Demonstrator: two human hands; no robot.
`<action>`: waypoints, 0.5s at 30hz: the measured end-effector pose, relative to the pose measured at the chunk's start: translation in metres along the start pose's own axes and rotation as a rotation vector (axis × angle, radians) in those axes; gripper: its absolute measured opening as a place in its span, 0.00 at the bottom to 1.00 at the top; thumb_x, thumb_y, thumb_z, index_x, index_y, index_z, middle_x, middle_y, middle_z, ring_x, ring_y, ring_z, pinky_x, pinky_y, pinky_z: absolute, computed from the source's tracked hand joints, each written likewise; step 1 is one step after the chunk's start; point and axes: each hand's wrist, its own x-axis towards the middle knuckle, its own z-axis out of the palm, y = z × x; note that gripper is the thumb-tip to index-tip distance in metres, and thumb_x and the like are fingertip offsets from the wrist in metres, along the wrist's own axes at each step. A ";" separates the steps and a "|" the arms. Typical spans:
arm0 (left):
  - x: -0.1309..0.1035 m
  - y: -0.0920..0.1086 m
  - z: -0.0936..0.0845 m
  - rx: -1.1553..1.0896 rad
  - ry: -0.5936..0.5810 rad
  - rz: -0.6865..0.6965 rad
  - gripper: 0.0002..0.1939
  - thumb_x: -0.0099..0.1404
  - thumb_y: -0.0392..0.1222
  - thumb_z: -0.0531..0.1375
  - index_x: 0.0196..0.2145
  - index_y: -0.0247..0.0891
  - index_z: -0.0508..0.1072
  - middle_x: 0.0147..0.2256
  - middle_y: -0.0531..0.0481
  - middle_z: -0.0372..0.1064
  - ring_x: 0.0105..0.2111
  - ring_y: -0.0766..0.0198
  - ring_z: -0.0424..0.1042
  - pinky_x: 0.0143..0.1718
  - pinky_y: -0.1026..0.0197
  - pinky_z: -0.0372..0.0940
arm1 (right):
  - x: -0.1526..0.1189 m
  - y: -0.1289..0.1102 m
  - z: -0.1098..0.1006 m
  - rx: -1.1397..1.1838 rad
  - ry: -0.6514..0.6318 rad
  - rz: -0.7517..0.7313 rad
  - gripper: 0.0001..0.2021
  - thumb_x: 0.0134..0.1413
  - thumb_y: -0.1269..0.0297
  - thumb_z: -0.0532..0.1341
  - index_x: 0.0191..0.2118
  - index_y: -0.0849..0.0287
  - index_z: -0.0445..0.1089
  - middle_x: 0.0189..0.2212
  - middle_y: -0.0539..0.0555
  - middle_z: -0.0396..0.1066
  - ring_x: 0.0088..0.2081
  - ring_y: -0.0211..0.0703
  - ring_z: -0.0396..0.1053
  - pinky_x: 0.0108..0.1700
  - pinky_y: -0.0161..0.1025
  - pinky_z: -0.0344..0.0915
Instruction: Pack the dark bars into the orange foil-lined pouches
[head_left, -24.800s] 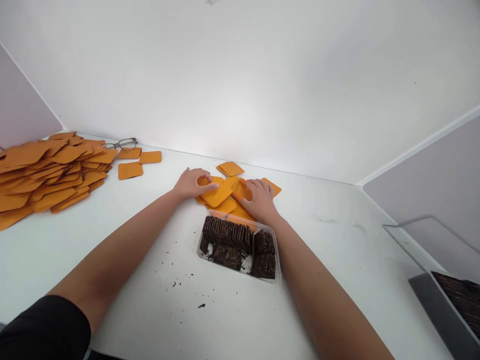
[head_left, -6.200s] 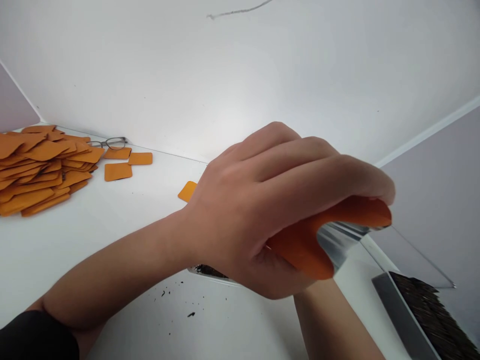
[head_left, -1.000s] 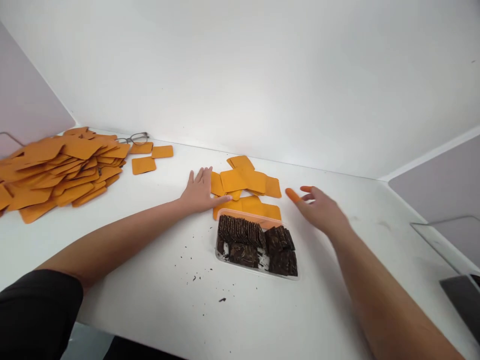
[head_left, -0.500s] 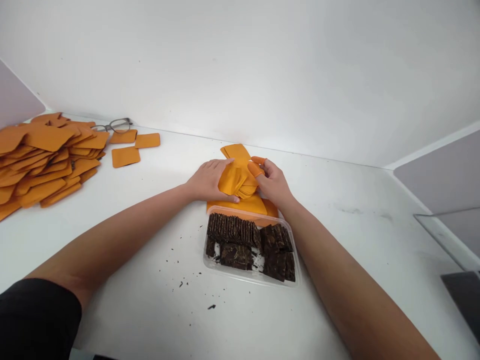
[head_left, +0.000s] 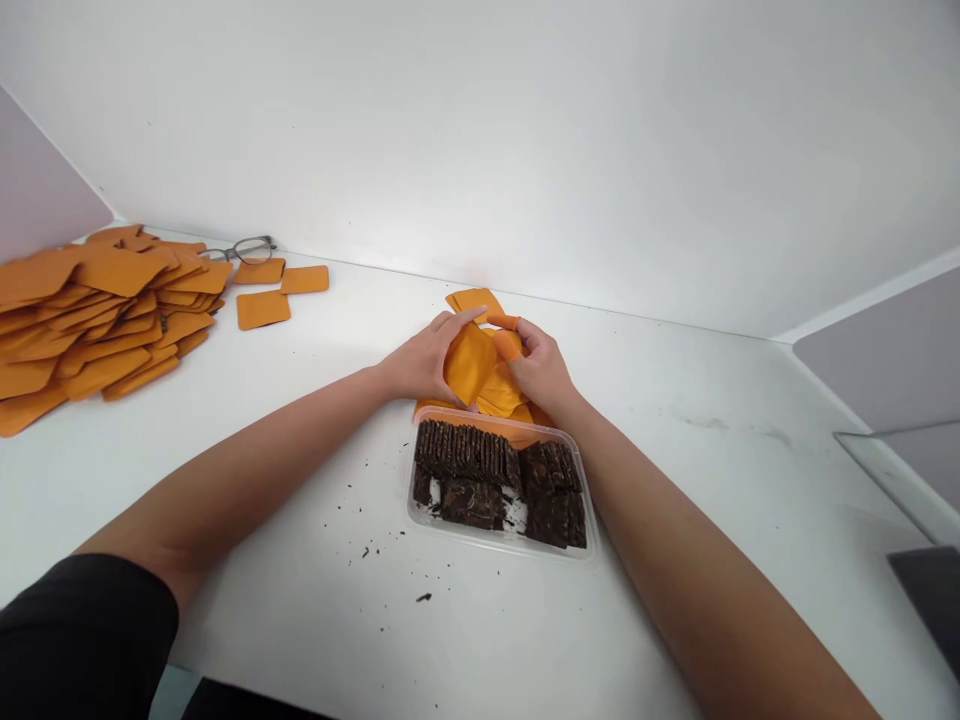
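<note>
Squeezed, the orange packet [head_left: 469,364] looks bowed, smooth and glossy.

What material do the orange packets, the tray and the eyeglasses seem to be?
Orange packets: thin, mostly matte paper or coated film; they bend like sheets, but the look does not settle which.
Tray: probably smooth plastic, since it is see-through.
Eyeglasses: clear lenses; dark, thin frame, metal or plastic, too small to tell.
</note>
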 end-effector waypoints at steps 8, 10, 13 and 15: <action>-0.006 0.007 -0.001 0.017 -0.083 -0.033 0.62 0.48 0.55 0.74 0.74 0.51 0.49 0.51 0.42 0.59 0.52 0.46 0.63 0.56 0.41 0.68 | -0.012 -0.010 0.001 0.109 -0.122 0.001 0.26 0.68 0.54 0.62 0.65 0.58 0.62 0.59 0.61 0.66 0.55 0.50 0.70 0.56 0.54 0.74; -0.007 0.007 -0.001 0.014 -0.083 -0.051 0.62 0.50 0.55 0.73 0.75 0.51 0.45 0.52 0.42 0.59 0.54 0.45 0.63 0.57 0.40 0.68 | -0.012 -0.013 -0.001 0.102 -0.140 0.036 0.27 0.67 0.55 0.63 0.67 0.56 0.60 0.61 0.61 0.64 0.56 0.51 0.69 0.56 0.54 0.74; -0.008 0.007 -0.001 -0.014 -0.082 -0.067 0.62 0.53 0.55 0.71 0.76 0.49 0.40 0.54 0.40 0.59 0.56 0.44 0.62 0.60 0.37 0.65 | -0.011 -0.017 -0.008 0.083 -0.200 0.109 0.29 0.66 0.56 0.64 0.68 0.56 0.58 0.60 0.61 0.65 0.54 0.50 0.71 0.54 0.53 0.75; -0.009 0.006 -0.001 -0.042 -0.079 -0.069 0.67 0.52 0.57 0.72 0.76 0.47 0.35 0.57 0.38 0.57 0.60 0.41 0.61 0.64 0.35 0.61 | -0.010 -0.017 -0.013 0.083 -0.263 0.147 0.29 0.66 0.57 0.65 0.68 0.57 0.59 0.58 0.61 0.67 0.52 0.49 0.72 0.52 0.52 0.76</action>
